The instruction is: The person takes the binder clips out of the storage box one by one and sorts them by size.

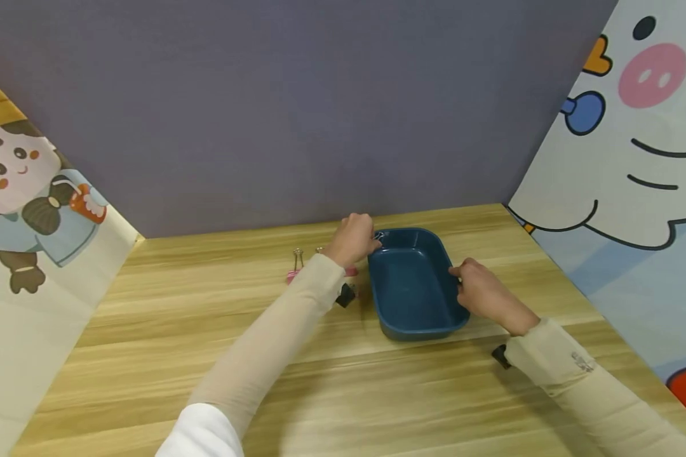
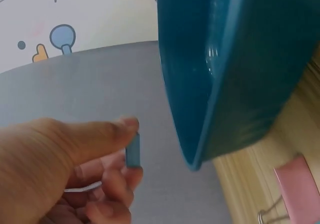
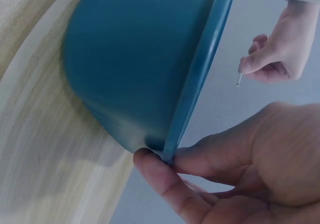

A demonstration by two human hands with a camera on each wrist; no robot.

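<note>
A dark blue plastic tray [image 1: 414,331] stands on the wooden table, its hollow facing up. My right hand [image 1: 483,293] pinches the tray's right rim between thumb and fingers, as the right wrist view shows close up. Over the tray's far left corner, my left hand [image 1: 350,240] pinches a small light blue binder clip [image 2: 132,151] between thumb and fingertips. In the right wrist view the clip's silver wire handle [image 3: 239,79] pokes out below that hand. Most of the clip is hidden by the fingers.
Left of the tray lie pink binder clips [image 1: 292,276] with raised wire handles, partly covered by my left arm; one pink clip [image 2: 298,189] shows in the left wrist view. A grey panel [image 1: 274,127] rises behind the table [image 1: 206,298], with cartoon-printed walls at both sides.
</note>
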